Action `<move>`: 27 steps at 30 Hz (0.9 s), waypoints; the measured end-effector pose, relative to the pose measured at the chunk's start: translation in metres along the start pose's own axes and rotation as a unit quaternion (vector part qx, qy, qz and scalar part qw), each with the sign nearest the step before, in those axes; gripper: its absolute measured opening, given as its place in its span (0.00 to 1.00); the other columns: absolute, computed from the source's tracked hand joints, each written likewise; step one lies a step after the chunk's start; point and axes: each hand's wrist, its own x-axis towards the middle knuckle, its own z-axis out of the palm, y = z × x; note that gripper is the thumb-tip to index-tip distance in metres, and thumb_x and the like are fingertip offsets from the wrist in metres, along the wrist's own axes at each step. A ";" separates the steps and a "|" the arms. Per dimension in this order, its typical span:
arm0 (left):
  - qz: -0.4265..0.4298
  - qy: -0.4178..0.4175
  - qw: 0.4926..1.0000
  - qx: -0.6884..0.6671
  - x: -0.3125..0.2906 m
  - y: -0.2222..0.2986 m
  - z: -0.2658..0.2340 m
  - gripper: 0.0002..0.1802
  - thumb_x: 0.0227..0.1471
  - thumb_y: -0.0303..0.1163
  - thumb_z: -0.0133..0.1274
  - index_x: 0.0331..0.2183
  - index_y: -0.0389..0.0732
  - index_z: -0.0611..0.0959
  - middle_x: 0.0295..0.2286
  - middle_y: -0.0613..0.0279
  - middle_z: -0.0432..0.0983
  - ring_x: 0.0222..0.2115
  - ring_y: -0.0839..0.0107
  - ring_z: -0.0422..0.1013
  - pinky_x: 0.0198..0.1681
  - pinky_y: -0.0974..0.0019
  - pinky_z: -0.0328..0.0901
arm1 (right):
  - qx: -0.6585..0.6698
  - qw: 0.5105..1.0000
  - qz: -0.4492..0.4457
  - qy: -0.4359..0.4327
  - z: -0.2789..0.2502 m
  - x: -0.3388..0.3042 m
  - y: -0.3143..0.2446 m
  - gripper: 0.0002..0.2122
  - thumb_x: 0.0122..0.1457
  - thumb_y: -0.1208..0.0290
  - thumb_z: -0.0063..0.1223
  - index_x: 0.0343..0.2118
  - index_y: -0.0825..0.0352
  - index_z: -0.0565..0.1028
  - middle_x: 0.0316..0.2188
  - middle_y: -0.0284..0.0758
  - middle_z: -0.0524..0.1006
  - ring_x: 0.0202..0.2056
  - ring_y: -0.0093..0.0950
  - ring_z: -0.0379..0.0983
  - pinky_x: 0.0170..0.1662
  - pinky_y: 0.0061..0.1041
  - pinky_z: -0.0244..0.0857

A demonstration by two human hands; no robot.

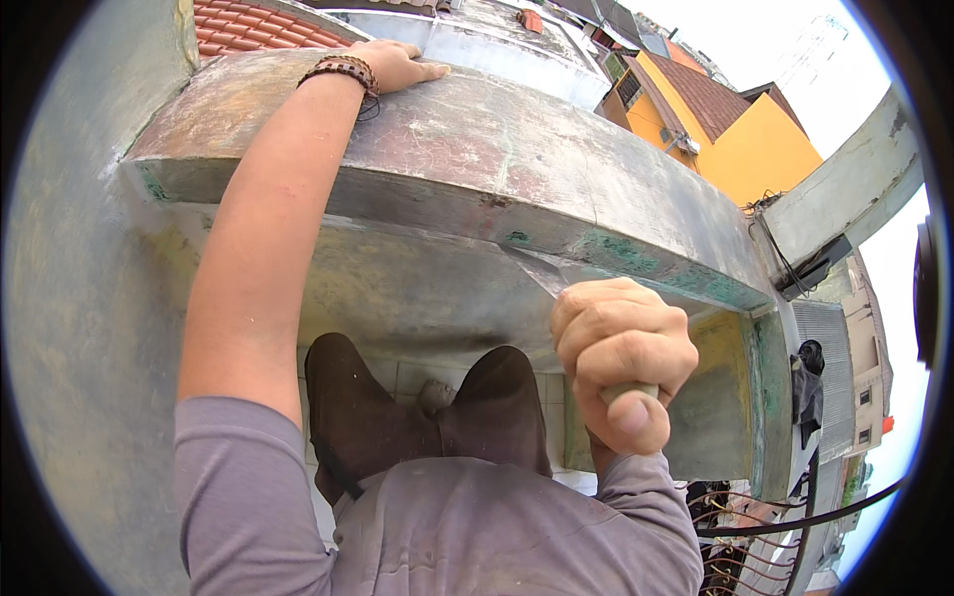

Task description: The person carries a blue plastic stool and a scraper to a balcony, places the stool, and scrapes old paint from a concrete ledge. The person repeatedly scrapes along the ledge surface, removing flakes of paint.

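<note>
My right hand (626, 363) is closed round the handle of a scraper (537, 270), with the thumb near the handle's end. The scraper's thin metal blade points up and left, its tip at the lower front edge of a worn concrete ledge (477, 149). From this view I cannot tell whether the blade presses on it. My left hand (396, 66), with bracelets at the wrist, lies on the far part of the ledge top, thumb and fingers stretched out. Green and reddish paint patches mark the ledge.
Below the ledge stands a stained wall (417, 288), close to my knees. A grey wall (89, 248) rises at left. At right are a pillar (850, 189), cables, a dark cloth (808, 392) and curved metal railing (750, 531). Rooftops and an orange building (760, 139) lie beyond.
</note>
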 end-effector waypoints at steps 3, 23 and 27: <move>-0.004 0.011 1.000 0.001 -0.003 0.001 0.000 0.44 0.55 0.69 0.40 0.61 0.47 0.68 0.61 0.51 0.61 0.63 0.57 0.57 0.66 0.54 0.52 | 0.003 0.997 -0.073 -0.038 -0.005 0.006 -0.027 0.16 0.55 0.63 0.52 0.17 0.70 0.70 0.13 0.34 0.67 0.12 0.26 0.60 0.14 0.23 0.52; 0.005 0.020 1.000 -0.010 -0.001 -0.004 0.004 0.44 0.55 0.69 0.40 0.61 0.47 0.69 0.61 0.53 0.61 0.63 0.58 0.57 0.66 0.55 0.52 | -0.034 0.998 -0.047 -0.031 -0.007 0.006 -0.014 0.17 0.55 0.61 0.54 0.19 0.71 0.71 0.15 0.35 0.67 0.13 0.28 0.60 0.15 0.26 0.52; 0.000 0.011 1.000 0.005 -0.005 0.000 0.000 0.44 0.55 0.70 0.39 0.61 0.47 0.69 0.62 0.53 0.60 0.63 0.59 0.57 0.66 0.55 0.52 | -0.026 0.998 -0.042 -0.038 -0.009 0.003 -0.016 0.16 0.55 0.61 0.54 0.19 0.70 0.71 0.14 0.35 0.67 0.13 0.28 0.61 0.15 0.25 0.52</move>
